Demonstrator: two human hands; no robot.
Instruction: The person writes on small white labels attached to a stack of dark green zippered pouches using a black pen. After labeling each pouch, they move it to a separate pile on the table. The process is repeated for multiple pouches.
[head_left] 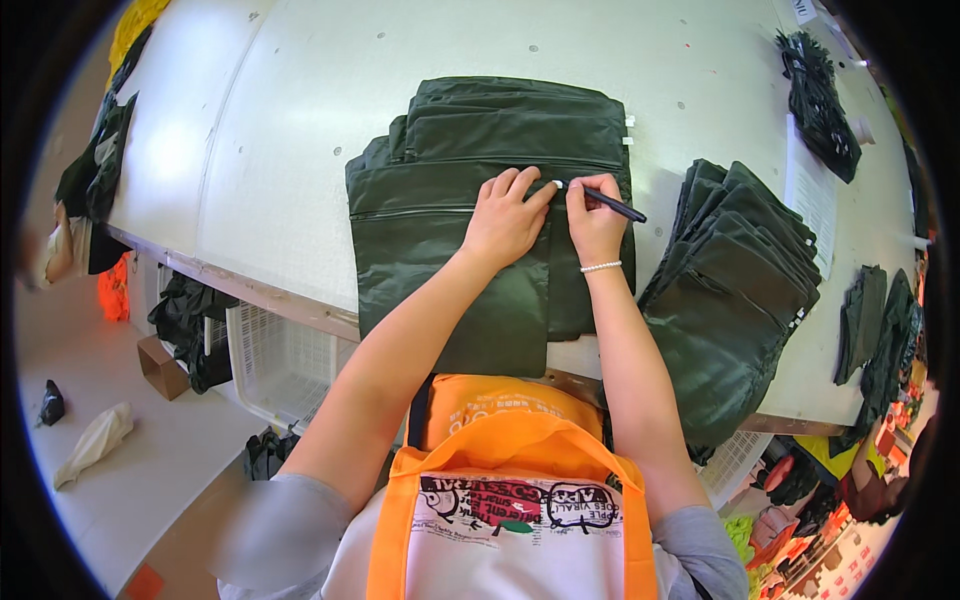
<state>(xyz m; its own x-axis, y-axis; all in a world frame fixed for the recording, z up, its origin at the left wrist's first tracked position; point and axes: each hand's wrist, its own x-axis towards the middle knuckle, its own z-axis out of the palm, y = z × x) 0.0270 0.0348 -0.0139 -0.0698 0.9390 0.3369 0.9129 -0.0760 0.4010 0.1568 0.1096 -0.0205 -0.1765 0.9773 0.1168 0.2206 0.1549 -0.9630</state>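
Nearest the camera: one orange apron strap (pixel 642 530), worn over a pale printed shirt (pixel 450 560) with grey sleeves. Beyond it, two bare forearms reaching across the bench (pixel 270 200). Left hand (pixel 508 222): palm down on dark green cloth, grip spread, thumb just beside a small white tag (pixel 558 184). Right hand (pixel 597 228), wearing a beaded bracelet (pixel 601 267): grip pinching a black pen (pixel 615 205), its tip end at the tag, its other end slanting out to the right. Main stack (pixel 510 125): folded dark green pieces with zips, lying mid-bench in front of the person, layers offset, two white tags at its right edge. Second stack (pixel 735 290): similar dark green pieces, fanned and set askew to the right, lower end hanging over the bench edge, white tags along its right side. Progress: by judgement, one tag is in hand for marking, with writing under way or about to start; whether ink is on it is too small to tell. Several pieces lie in both stacks; which of them are done and which remain is not shown. Also on the bench: a printed sheet (pixel 810 190) and a bundle of black straps (pixel 818 90), upper right. Below, left: a white basket (pixel 270 350).
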